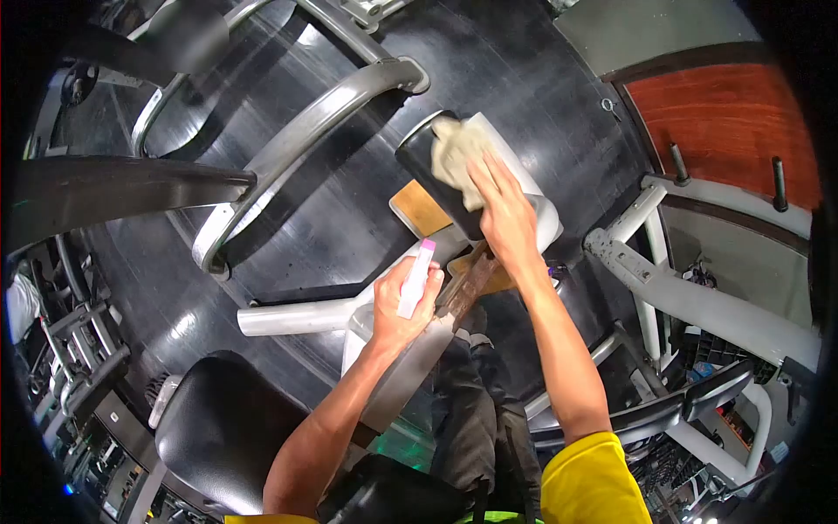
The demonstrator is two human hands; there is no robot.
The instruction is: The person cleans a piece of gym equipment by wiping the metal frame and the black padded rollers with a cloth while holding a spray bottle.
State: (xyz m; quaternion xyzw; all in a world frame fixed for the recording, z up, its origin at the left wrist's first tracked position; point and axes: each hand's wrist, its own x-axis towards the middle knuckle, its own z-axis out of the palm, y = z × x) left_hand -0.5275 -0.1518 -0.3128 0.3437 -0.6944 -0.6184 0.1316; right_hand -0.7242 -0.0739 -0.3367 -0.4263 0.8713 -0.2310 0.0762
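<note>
My right hand (508, 218) presses a cream cloth (456, 162) against a black padded roller (417, 150) on a gym machine. Its fingers lie over the cloth's right part, and the cloth covers much of the pad. Lower and to the left, my left hand (403, 301) is wrapped round a slim white bottle (413, 284) with a pink top, held upright and slightly tilted. That hand is close above the machine's grey frame (403, 375). A tan wooden-looking plate (421, 208) shows just left of the pad.
A curved silver tube (323, 113) arches over the dark rubber floor (288, 223) at upper left. Black padded seats (223, 437) stand at lower left. More grey machine frames (698, 301) and a red-brown panel (720, 122) are on the right.
</note>
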